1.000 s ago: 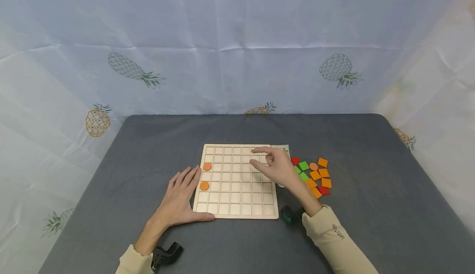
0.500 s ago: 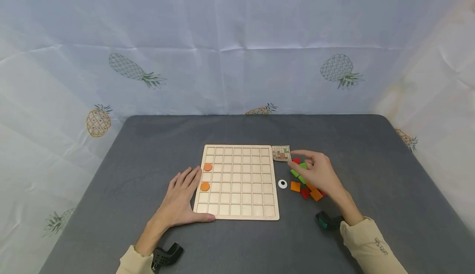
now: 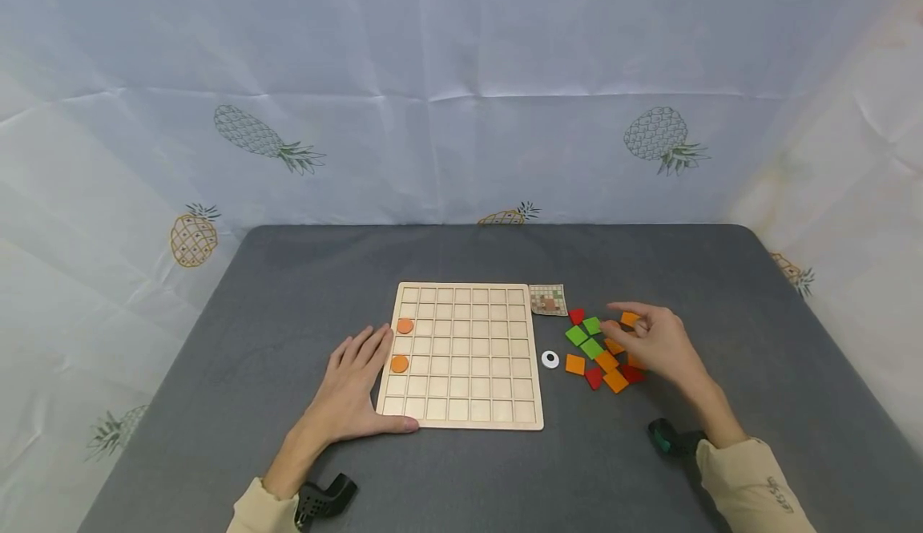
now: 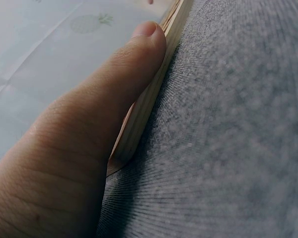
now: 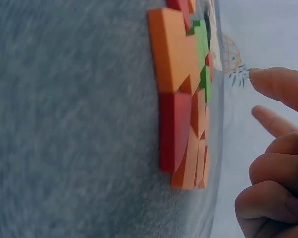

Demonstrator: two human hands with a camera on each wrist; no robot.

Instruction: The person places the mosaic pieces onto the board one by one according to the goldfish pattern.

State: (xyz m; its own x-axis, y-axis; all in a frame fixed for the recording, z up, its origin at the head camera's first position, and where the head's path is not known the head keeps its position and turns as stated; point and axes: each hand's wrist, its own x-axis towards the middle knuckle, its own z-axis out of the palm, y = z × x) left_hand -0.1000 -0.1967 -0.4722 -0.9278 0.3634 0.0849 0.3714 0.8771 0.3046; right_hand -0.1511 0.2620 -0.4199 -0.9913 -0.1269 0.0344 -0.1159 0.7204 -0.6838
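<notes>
A wooden grid board [image 3: 461,381] lies on the table, with an orange disc [image 3: 405,325] and another orange disc [image 3: 400,364] in its left column. My left hand [image 3: 353,393] rests against the board's near left corner. Its fingers lie along the left side, and the thumb [image 4: 144,47] touches the near edge. My right hand [image 3: 659,349] hovers over loose tiles, thumb and index finger extended and apart with nothing visible between them. Its other fingers are curled in the right wrist view. The hand partly covers orange tiles [image 3: 616,381] beside green tiles [image 3: 576,335] and a red piece [image 5: 175,131].
Right of the board lie a small printed card [image 3: 548,300] with a grid picture and a white disc [image 3: 550,359] with a black dot. A dark grey cloth covers the table [image 3: 461,477]. A pineapple-print curtain [image 3: 461,156] hangs behind it.
My right hand has moved right, from above the board, past the card, to the loose tiles. The card and white disc have come into full view. My left hand has stayed in place.
</notes>
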